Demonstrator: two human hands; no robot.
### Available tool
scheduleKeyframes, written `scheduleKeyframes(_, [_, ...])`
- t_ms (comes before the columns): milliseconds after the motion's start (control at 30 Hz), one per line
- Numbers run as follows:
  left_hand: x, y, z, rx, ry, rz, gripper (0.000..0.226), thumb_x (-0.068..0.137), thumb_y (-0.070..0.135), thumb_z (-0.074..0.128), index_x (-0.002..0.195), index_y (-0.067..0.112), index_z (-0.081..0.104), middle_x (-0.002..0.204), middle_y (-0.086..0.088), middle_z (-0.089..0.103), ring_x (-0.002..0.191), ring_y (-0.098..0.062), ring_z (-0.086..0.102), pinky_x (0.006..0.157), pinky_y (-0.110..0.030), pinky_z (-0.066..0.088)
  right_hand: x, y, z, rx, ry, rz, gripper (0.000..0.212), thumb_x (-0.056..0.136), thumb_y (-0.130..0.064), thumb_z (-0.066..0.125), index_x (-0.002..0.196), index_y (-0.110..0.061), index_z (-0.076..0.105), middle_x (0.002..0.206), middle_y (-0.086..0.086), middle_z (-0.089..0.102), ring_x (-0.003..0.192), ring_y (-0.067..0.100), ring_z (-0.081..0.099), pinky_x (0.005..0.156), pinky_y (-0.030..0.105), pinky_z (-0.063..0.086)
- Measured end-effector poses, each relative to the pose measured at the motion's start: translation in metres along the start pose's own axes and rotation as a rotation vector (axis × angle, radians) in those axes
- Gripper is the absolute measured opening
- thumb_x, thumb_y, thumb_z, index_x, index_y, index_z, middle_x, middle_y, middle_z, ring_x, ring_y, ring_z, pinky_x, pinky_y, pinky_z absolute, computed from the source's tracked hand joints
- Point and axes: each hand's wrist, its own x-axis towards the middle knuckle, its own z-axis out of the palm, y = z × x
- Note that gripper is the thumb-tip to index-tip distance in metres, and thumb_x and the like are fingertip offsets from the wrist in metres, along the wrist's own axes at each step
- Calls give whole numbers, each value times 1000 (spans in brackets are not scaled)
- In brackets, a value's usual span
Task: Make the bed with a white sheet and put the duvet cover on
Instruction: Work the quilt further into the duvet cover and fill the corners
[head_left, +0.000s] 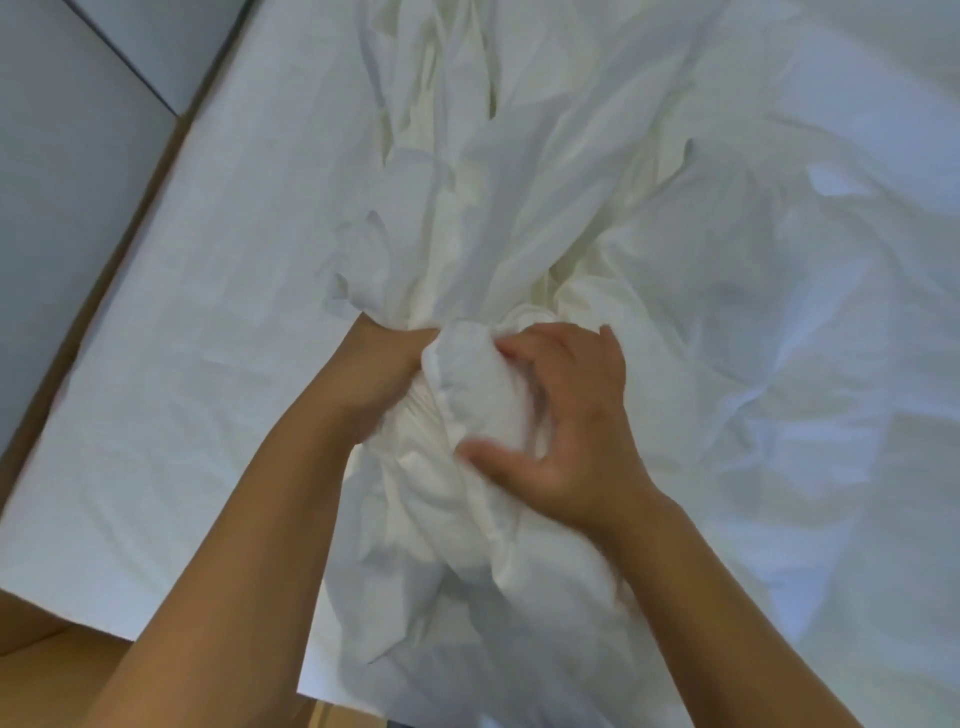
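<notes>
Duvet cover (467, 234), white and heavily creased, lies gathered along the middle of the bed (78, 545) over the white sheet (208, 338), and its bunched end reaches the near edge. Right hand (571, 426) clasps that bunch from the right, fingers (514, 351) curled over the top and thumb beneath. Left hand (382, 374) is pushed into the folds on the bunch's left side. Its fingers are hidden, so its grip cannot be determined.

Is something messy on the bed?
Yes. The crumpled white fabric lies bunched in a heap across the smooth white bed sheet, not spread flat. The right hand grips a wad; the left hand is buried in it. It looks mid-job, not damaged.
</notes>
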Motion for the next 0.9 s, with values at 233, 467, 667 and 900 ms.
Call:
scheduleKeyframes(233, [4,-5,-9,18,8,-138,68,33,25,73,99,18,66,90,-1,72,85,-21,69,65,-29,55,32,39,-12,-502,8,135,15,75,-2,65,90,-1,69,92,19,58,89,37,51,71,37,31])
scheduleKeyframes(467, [1,-13,4,-105,107,-140,37,53,10,66,91,9,68,81,-6,71,80,-25,70,65,-32,54,23,5,51,-19,-68,304,22,95,-15,50,106,-4,66,100,14,53,89,32,48,80,42,42])
scheduleKeyframes(667, [-2,-16,8,-186,124,-181,47,57,13,65,104,10,66,91,-7,72,85,-23,70,66,-31,56,17,11,49,-156,-352,297,30,97,-27,40,118,-9,53,118,4,48,107,27,47,90,44,42])
scheduleKeyframes(900, [-3,-7,20,-157,16,-204,19,79,2,59,95,8,67,79,-9,70,77,-23,69,62,-29,55,17,5,44,540,-174,493,75,72,-54,53,138,-26,30,108,-27,48,100,0,52,86,19,43])
